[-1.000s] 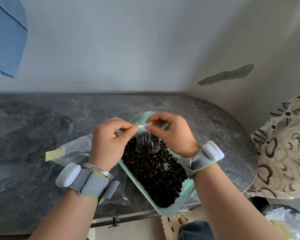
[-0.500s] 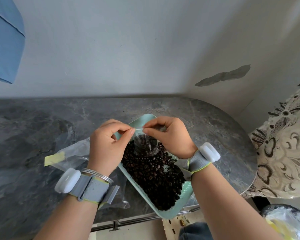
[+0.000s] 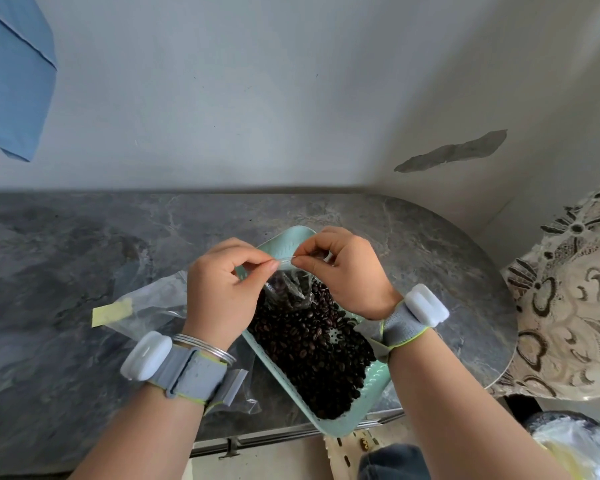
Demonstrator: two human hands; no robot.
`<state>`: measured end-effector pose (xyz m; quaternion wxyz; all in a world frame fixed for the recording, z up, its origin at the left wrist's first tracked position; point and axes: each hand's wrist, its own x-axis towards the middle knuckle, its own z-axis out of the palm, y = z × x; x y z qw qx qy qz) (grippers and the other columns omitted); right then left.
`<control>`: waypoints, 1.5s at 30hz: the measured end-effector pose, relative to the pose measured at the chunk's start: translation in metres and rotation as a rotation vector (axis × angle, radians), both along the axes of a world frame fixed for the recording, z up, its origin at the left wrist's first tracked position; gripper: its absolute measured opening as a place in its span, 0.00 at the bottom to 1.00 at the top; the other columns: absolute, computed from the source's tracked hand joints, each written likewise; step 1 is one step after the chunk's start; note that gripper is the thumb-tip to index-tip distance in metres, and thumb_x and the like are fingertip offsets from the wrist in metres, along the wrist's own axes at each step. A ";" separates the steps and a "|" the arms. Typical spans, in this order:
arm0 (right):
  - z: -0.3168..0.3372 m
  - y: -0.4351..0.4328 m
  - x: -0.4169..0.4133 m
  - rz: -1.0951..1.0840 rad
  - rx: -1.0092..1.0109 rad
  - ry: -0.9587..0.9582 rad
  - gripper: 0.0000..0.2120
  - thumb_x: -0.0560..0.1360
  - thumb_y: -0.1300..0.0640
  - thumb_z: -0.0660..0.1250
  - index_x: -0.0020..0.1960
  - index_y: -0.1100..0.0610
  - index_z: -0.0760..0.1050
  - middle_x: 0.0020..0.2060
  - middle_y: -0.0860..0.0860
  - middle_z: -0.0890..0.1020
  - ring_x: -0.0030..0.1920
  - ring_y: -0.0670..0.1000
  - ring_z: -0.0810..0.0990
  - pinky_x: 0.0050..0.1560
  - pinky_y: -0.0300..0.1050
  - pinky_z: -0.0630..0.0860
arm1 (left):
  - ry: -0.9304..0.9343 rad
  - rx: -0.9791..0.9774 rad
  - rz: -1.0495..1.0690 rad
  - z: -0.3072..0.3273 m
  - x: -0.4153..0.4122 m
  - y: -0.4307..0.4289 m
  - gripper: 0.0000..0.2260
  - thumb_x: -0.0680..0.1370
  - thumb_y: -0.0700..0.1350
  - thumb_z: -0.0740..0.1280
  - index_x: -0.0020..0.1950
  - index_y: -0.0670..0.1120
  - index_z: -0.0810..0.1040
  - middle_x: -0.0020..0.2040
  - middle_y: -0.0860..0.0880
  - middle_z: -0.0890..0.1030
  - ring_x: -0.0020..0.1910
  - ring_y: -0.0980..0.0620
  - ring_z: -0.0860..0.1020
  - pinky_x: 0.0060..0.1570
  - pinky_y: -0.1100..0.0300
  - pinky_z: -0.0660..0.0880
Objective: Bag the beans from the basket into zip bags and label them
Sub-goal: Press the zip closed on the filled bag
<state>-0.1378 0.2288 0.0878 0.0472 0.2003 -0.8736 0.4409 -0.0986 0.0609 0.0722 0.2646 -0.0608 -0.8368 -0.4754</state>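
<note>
Both forearms are reaching in from the near edge. Over the mint basket point(image 3: 374, 386) of beans point(image 3: 309, 344) on the counter point(image 3: 84, 254), the left hand point(image 3: 222, 292) and right hand point(image 3: 350, 271) are meeting, fingers point(image 3: 265, 267) pinching the top strip of the part-filled zip bag point(image 3: 286, 289). On the left, a spare bag point(image 3: 153, 299) is bearing a yellow label point(image 3: 111, 311).

beans point(image 3: 314, 355) lie in the basket point(image 3: 373, 382) on the table point(image 3: 430, 244), spare bags point(image 3: 153, 306) left of it.
</note>
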 end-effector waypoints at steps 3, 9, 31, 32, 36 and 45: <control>0.002 0.003 0.000 -0.008 0.075 0.032 0.01 0.72 0.58 0.71 0.42 0.54 0.82 0.35 0.41 0.75 0.40 0.41 0.72 0.42 0.30 0.65 | -0.004 -0.093 0.039 -0.004 -0.001 0.002 0.04 0.70 0.35 0.73 0.37 0.41 0.81 0.35 0.50 0.78 0.35 0.62 0.73 0.39 0.77 0.66; 0.005 0.009 -0.003 -0.082 0.103 0.090 0.01 0.72 0.58 0.71 0.42 0.55 0.82 0.34 0.42 0.75 0.39 0.43 0.72 0.42 0.31 0.67 | 0.000 -0.166 0.082 -0.007 -0.003 0.001 0.04 0.71 0.36 0.72 0.37 0.40 0.79 0.35 0.49 0.75 0.34 0.54 0.71 0.40 0.76 0.66; 0.016 0.000 0.003 0.065 -0.612 -0.313 0.07 0.77 0.65 0.62 0.41 0.57 0.71 0.35 0.47 0.84 0.38 0.43 0.81 0.36 0.34 0.73 | -0.142 0.327 -0.042 0.006 -0.002 -0.007 0.11 0.66 0.50 0.72 0.44 0.46 0.80 0.41 0.45 0.80 0.40 0.48 0.77 0.39 0.56 0.75; 0.018 -0.002 0.005 0.064 -0.660 -0.345 0.07 0.77 0.66 0.61 0.41 0.58 0.70 0.34 0.49 0.84 0.36 0.44 0.82 0.34 0.34 0.74 | -0.139 0.326 -0.066 0.006 -0.002 -0.006 0.09 0.68 0.48 0.72 0.46 0.46 0.80 0.43 0.44 0.81 0.43 0.46 0.77 0.41 0.55 0.75; 0.022 -0.007 0.007 0.037 -0.804 -0.406 0.06 0.76 0.67 0.62 0.40 0.61 0.71 0.32 0.51 0.84 0.29 0.44 0.80 0.29 0.35 0.74 | -0.204 0.495 -0.120 0.008 -0.001 -0.004 0.09 0.72 0.48 0.69 0.48 0.45 0.81 0.47 0.44 0.82 0.47 0.48 0.79 0.47 0.58 0.77; 0.030 -0.029 0.010 -0.120 -1.022 -0.478 0.07 0.78 0.62 0.61 0.42 0.58 0.72 0.34 0.49 0.83 0.36 0.48 0.81 0.35 0.40 0.78 | -0.303 0.687 -0.049 0.018 0.005 -0.008 0.14 0.69 0.56 0.72 0.46 0.47 0.79 0.38 0.50 0.81 0.35 0.52 0.78 0.29 0.59 0.75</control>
